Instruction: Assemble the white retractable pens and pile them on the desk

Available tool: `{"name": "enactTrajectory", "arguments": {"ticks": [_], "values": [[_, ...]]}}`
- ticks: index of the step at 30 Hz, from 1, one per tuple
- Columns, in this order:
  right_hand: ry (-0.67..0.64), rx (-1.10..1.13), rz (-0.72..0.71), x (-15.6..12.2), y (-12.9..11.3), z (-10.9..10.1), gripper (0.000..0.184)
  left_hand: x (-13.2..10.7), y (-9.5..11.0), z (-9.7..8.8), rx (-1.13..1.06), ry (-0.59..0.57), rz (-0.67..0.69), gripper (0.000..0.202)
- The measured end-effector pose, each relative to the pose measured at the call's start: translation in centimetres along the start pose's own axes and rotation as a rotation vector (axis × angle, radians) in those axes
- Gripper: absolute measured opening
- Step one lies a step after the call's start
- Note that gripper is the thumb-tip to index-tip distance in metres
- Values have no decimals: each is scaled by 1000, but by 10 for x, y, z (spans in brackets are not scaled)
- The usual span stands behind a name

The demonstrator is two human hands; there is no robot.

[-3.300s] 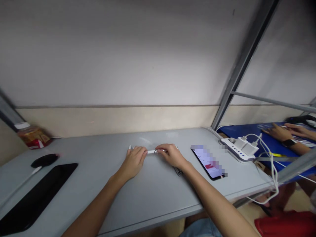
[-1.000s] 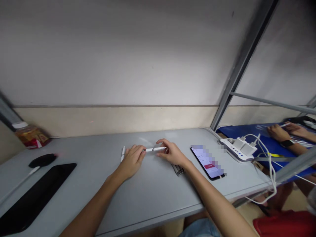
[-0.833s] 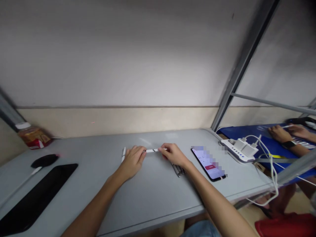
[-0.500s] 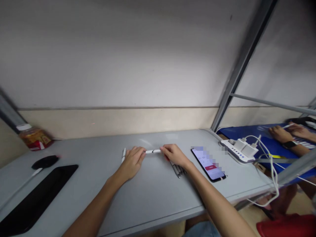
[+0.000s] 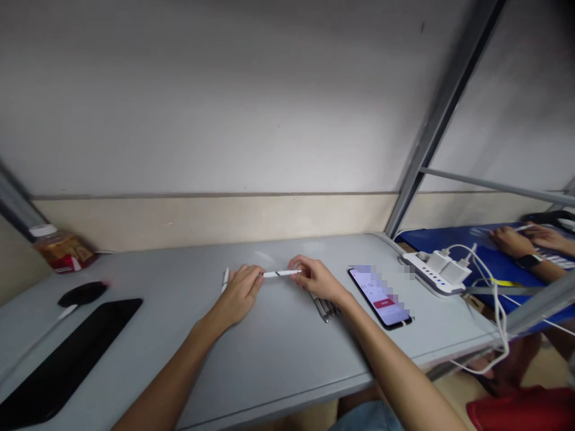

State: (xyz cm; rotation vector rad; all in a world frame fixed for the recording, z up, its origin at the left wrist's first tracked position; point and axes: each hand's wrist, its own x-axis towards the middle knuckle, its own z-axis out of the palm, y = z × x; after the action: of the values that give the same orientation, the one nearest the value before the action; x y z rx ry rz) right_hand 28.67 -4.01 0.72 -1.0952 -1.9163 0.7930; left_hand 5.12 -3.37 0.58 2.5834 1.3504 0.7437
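A slim white pen [image 5: 279, 273] with a dark mark lies level between my two hands above the grey desk. My left hand [image 5: 245, 287] is closed on its left end, the fingertips pinching it. At the other end, my right hand [image 5: 314, 276] has thumb and forefinger parted around the tip, which shows between them. Partly under my right hand lie several grey-and-white pens [image 5: 327, 310] side by side. Behind my left hand another white pen [image 5: 225, 279] rests on the desk, partly hidden.
Right of my hands lies a lit phone [image 5: 380, 299], then a white power strip [image 5: 433, 275] with plugs and cables. At left are a black mat [image 5: 85, 353], a black oval device [image 5: 83, 294] and a bottle [image 5: 63, 250]. Another person's hands [image 5: 512, 242] work at the blue table.
My right thumb and forefinger have parted from their pinch, and more of the pen's right end shows. My left hand keeps its grip in nearly the same place.
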Motion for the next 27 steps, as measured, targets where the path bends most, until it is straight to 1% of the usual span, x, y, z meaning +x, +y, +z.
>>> {"name": "enactTrajectory", "arguments": {"ticks": [1, 3, 4, 7, 9, 10, 11, 13, 14, 17, 19, 20, 22, 24, 27], "values": [[-22, -13, 23, 0, 1, 1, 24, 0, -1, 0, -5, -6, 0, 31], [-51, -29, 83, 0, 2, 2, 40, 0, -2, 0, -10, -16, 7, 30], [-46, -31, 97, 0, 3, 3, 43, 1, -3, 1, -9, -16, 9, 30], [13, -12, 39, 0, 3, 3, 31, 1, -7, 3, 3, 2, 2, 29], [21, -15, 10, 0, 3, 3, 32, 1, -9, 4, 2, 3, -3, 30], [8, -25, 27, 0, 3, 3, 29, 1, -9, 4, 0, -1, 0, 30], [-11, -39, 62, 0, 3, 3, 33, 1, -8, 4, -1, -2, 3, 30], [-24, -60, 128, 0, 2, 3, 50, 1, -7, 4, -3, -6, 11, 30], [-11, -62, 133, 0, 2, 3, 52, 2, -7, 3, -4, -5, 12, 30], [29, -45, 35, 0, -1, 2, 31, 3, -9, 4, 0, 11, -8, 29], [17, -64, -23, -1, -2, 1, 32, 3, -12, 6, 5, 16, -23, 28], [7, -85, -32, -1, -2, 1, 29, 3, -14, 7, 6, 14, -26, 28], [-14, -130, -22, -1, -1, 1, 16, 3, -17, 8, 4, 3, -23, 28], [-24, -158, -1, -1, -1, 1, 17, 3, -17, 8, -1, -4, -20, 30], [1, -215, 22, -1, -3, 3, 27, 4, -17, 8, -11, -9, -17, 31]]}}
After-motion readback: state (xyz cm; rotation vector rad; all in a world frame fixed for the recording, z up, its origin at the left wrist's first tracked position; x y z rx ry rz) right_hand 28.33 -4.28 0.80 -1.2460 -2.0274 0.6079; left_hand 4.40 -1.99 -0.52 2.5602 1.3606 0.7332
